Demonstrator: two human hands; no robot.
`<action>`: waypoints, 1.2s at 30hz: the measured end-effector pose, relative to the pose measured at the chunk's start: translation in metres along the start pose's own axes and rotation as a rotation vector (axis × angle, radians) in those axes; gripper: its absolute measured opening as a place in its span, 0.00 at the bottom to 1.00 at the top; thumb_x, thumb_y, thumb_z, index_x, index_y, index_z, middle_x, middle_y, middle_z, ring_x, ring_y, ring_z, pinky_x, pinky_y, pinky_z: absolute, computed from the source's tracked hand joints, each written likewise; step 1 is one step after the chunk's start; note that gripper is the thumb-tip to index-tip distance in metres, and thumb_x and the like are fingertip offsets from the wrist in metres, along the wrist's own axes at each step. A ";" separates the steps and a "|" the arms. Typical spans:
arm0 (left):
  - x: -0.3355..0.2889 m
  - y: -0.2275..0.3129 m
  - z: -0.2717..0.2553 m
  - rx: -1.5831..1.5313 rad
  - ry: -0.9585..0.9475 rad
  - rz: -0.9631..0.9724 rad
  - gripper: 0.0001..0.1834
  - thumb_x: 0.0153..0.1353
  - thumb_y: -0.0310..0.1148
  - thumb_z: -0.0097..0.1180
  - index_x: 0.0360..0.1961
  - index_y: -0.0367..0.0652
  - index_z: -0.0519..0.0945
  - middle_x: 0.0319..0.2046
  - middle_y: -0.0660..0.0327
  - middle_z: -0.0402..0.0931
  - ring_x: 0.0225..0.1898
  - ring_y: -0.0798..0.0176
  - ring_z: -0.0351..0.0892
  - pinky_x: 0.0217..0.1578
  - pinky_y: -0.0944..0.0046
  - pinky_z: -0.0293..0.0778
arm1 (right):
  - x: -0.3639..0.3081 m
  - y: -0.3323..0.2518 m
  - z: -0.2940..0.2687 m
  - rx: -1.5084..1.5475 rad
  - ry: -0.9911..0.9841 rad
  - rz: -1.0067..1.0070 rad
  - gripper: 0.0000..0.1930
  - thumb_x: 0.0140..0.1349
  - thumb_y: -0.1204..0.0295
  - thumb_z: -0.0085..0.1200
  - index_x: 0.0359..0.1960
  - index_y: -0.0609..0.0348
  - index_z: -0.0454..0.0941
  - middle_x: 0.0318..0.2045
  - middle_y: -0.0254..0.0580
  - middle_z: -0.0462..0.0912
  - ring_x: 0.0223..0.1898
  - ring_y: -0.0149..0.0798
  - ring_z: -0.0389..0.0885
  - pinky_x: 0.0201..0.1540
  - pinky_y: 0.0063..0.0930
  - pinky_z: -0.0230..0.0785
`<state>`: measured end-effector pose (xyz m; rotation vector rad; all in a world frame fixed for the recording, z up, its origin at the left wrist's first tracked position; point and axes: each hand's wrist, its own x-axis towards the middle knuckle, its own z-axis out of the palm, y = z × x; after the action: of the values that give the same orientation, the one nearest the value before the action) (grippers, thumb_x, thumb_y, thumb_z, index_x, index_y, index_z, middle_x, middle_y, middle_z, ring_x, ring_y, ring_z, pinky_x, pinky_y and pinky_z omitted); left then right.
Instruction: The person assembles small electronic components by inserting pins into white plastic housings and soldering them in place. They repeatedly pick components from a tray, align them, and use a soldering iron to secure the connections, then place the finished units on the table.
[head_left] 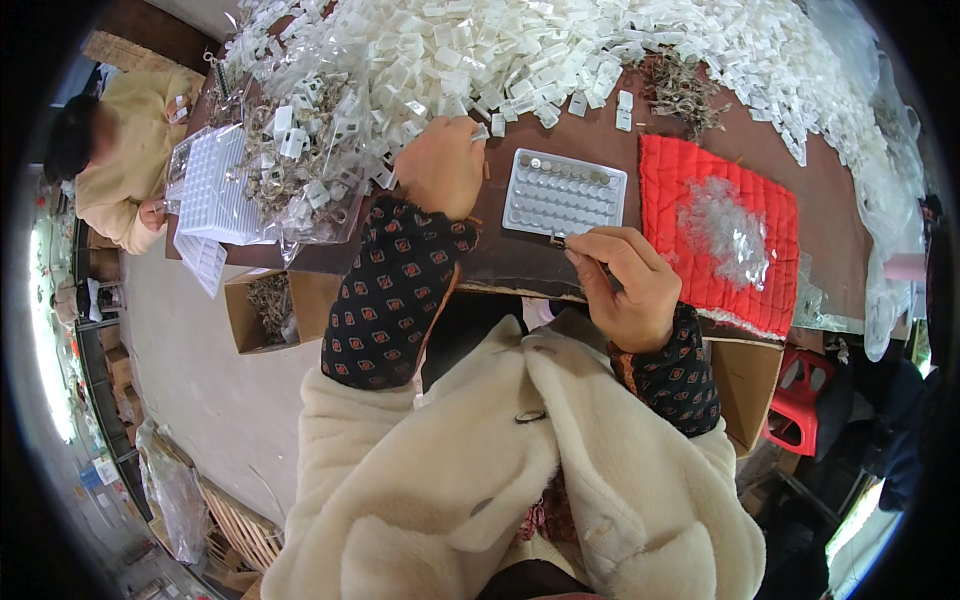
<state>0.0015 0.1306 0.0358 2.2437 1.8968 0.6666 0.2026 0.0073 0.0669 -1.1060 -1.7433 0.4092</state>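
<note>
Cream coat [430,450] nearest, right hand [635,285] pinches perhaps one piece [557,241], left hand's [440,167] grip unclear.

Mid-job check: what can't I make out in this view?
Small dark piece at the right hand: head view, too small and partly covered by the fingers.
Left hand: head view, its grip mostly hidden by its own back.
White plastic pile: head view, far side cut off by the top edge.

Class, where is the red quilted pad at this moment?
In the head view, the red quilted pad lies on the right of the brown table, right of the white tray and the right hand.
</note>
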 end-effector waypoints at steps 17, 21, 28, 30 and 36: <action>-0.062 0.029 -0.047 -1.727 -0.148 -0.433 0.17 0.62 0.24 0.61 0.53 0.38 0.79 0.39 0.61 0.82 0.19 0.79 0.68 0.19 0.78 0.64 | -0.009 -0.006 -0.005 1.111 -0.490 0.530 0.07 0.62 0.85 0.57 0.41 0.66 0.80 0.37 0.37 0.81 0.32 0.26 0.79 0.36 0.19 0.71; -0.089 0.046 -0.045 -1.931 -0.348 -0.609 0.14 0.68 0.30 0.55 0.53 0.40 0.76 0.44 0.58 0.82 0.17 0.78 0.63 0.18 0.78 0.61 | -0.011 -0.007 -0.004 1.185 -0.611 0.574 0.07 0.62 0.83 0.57 0.41 0.65 0.79 0.38 0.37 0.80 0.33 0.26 0.79 0.36 0.20 0.72; -0.110 0.036 -0.040 -1.767 -0.405 -0.676 0.11 0.63 0.23 0.59 0.46 0.37 0.77 0.35 0.59 0.82 0.16 0.79 0.64 0.15 0.77 0.58 | -0.015 -0.005 -0.005 1.226 -0.363 0.553 0.07 0.64 0.82 0.57 0.43 0.63 0.77 0.37 0.36 0.79 0.30 0.25 0.77 0.32 0.18 0.71; -0.117 0.038 -0.037 -1.739 -0.420 -0.628 0.13 0.62 0.22 0.59 0.48 0.36 0.78 0.35 0.61 0.82 0.16 0.79 0.64 0.16 0.77 0.58 | -0.014 -0.005 -0.003 1.218 -0.328 0.523 0.07 0.65 0.82 0.56 0.43 0.63 0.77 0.37 0.35 0.79 0.29 0.24 0.77 0.32 0.18 0.71; -0.128 0.036 -0.029 -1.652 -0.409 -0.517 0.14 0.60 0.20 0.60 0.48 0.36 0.80 0.37 0.61 0.82 0.19 0.80 0.68 0.18 0.78 0.60 | -0.009 -0.019 -0.001 1.034 -0.310 0.573 0.07 0.66 0.83 0.53 0.45 0.65 0.76 0.36 0.35 0.80 0.31 0.23 0.77 0.34 0.17 0.72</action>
<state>0.0076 -0.0048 0.0439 0.7009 0.8624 0.9765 0.1946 -0.0101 0.0759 -0.7382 -1.1155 1.6786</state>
